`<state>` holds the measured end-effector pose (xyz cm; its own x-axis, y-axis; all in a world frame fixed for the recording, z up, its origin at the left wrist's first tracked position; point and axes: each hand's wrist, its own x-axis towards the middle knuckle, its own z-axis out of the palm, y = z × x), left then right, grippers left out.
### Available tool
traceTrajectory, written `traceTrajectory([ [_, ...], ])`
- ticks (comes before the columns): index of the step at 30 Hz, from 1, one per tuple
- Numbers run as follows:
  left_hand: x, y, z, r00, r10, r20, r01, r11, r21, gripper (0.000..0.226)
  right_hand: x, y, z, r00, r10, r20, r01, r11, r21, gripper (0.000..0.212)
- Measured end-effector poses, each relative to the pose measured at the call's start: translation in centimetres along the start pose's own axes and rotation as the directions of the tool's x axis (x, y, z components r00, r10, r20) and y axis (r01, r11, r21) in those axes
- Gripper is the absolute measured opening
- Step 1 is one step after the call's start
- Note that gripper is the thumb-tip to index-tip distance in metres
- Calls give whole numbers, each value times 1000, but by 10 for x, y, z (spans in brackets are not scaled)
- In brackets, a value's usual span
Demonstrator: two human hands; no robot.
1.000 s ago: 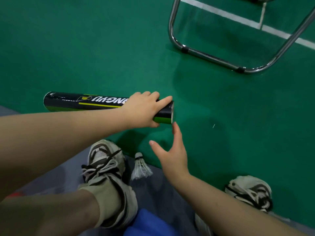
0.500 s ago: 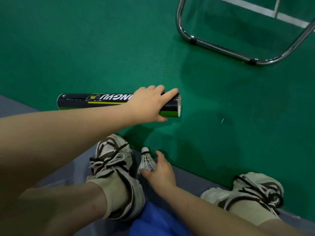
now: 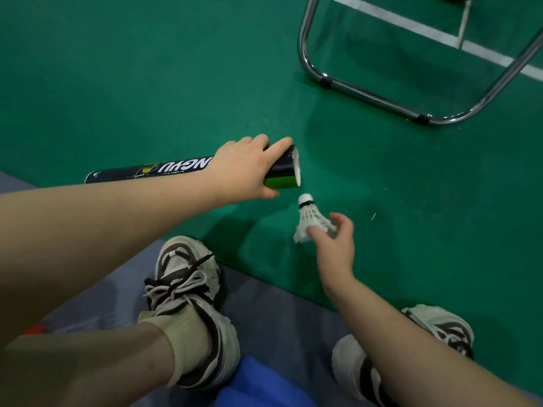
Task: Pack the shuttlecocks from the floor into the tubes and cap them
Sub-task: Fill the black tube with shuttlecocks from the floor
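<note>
A black and green shuttlecock tube (image 3: 164,170) lies roughly level over the green floor, its open end (image 3: 296,168) pointing right. My left hand (image 3: 244,168) is wrapped around it near that open end. My right hand (image 3: 332,245) pinches a white feather shuttlecock (image 3: 310,218) by its skirt, cork end up and toward the tube mouth, a short gap below and right of the opening. No cap is visible.
A chrome tubular chair frame (image 3: 367,96) stands on the green court floor at the upper right, beside white court lines (image 3: 482,52). My two sneakers (image 3: 188,277) rest on grey flooring (image 3: 264,315) near the bottom, with a blue object (image 3: 258,383) between them.
My right hand dropped to the shuttlecock beside my left shoe, picked it up and lifted it up and right toward the tube's open end. The left hand kept holding the tube.
</note>
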<state>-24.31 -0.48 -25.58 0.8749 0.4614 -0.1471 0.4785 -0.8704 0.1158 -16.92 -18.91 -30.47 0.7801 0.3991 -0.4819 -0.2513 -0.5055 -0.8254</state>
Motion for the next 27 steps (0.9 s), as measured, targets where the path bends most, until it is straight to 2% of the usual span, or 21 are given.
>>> traceTrajectory([
  [3, 2, 7, -2, 1000, -1, 7, 1, 1000, -1, 93, 25, -35, -26, 999, 34, 9, -36, 968, 249, 37],
  [5, 4, 14, -4, 1000, 6, 12, -6, 1000, 3, 92, 34, -56, -40, 995, -2, 100, -28, 954, 298, 31],
  [10, 7, 40, -17, 999, 28, -18, -28, 999, -23, 94, 36, -93, -48, 918, -157, 363, 118, 985, 128, 38],
  [15, 6, 67, -34, 994, 62, -85, -65, 997, -38, 94, 25, -113, -39, 901, -256, 350, 247, 966, 72, 77],
  [16, 6, 71, -37, 993, 63, -99, -67, 997, -43, 93, 22, -115, -38, 897, -276, 345, 274, 960, 55, 80],
  [20, 4, 83, -51, 990, 52, -133, -60, 996, -63, 93, 15, -124, -48, 889, -342, 304, 379, 923, -72, 60],
  [27, 8, 92, -93, 974, 50, -222, -77, 991, -114, 95, 3, -167, -68, 869, -352, 349, 407, 908, -98, 81],
])
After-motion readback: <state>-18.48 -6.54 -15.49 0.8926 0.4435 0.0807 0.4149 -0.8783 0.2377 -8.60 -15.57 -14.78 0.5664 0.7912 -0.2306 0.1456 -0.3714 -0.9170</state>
